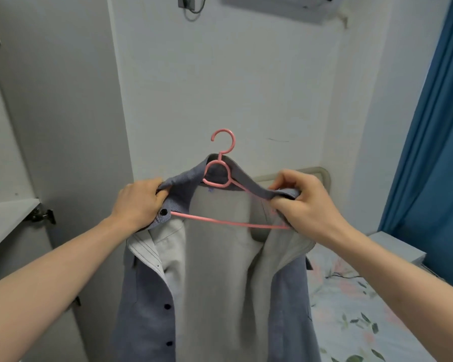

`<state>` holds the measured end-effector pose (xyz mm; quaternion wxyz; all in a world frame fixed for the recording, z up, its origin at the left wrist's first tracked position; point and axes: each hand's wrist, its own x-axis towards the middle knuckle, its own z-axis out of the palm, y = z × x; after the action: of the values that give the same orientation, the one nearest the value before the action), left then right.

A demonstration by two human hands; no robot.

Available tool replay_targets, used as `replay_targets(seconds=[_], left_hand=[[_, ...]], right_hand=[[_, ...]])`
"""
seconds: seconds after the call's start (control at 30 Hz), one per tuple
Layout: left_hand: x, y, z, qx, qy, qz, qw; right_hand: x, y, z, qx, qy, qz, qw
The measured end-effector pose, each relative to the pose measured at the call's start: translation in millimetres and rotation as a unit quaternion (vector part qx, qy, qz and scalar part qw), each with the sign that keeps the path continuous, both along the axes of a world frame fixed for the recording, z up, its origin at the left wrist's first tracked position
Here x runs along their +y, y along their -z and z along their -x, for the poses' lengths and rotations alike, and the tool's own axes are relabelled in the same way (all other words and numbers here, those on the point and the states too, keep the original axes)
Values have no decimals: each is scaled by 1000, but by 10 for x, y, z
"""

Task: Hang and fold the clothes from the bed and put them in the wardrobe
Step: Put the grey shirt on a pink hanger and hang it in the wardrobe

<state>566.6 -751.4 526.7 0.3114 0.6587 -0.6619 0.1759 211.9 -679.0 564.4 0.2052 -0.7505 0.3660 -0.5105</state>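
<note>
Either side of the hanger point(221, 176), my left hand point(139, 202) and right hand point(302, 202) pinch the shirt point(220, 283) collar; loosening either grip could let it slide off.

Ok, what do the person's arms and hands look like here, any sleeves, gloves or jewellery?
Both forearms are bare as far as the frame shows, with no sleeve in view. The left hand and right hand wear no gloves, and no rings, watch or bracelet show on the visible sides of the wrists and fingers.
</note>
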Motion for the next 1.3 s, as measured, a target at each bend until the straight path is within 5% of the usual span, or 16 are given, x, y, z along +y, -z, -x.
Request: replay_targets(seconds=[0.5,0.63,0.73,0.9,1.07,1.13,1.3], left_hand=[[246,164,429,-45,28,-14,998],[384,107,278,-15,24,3,1000],[440,70,172,13,21,13,1000],[487,23,110,-14,51,24,998],[491,15,178,-25,87,49,995],[459,46,192,-26,88,54,994],[301,109,220,61,116,14,991]], right_hand=[[-71,1126,-1074,-99,-84,-101,986],[-111,1292,-802,48,-99,-123,986],[-84,1227,-595,124,-72,-49,988],[-322,678,-214,-41,132,133,981],[-567,626,151,179,78,-121,973],[-596,781,184,239,50,-141,959],[-608,1047,22,118,45,-106,986]])
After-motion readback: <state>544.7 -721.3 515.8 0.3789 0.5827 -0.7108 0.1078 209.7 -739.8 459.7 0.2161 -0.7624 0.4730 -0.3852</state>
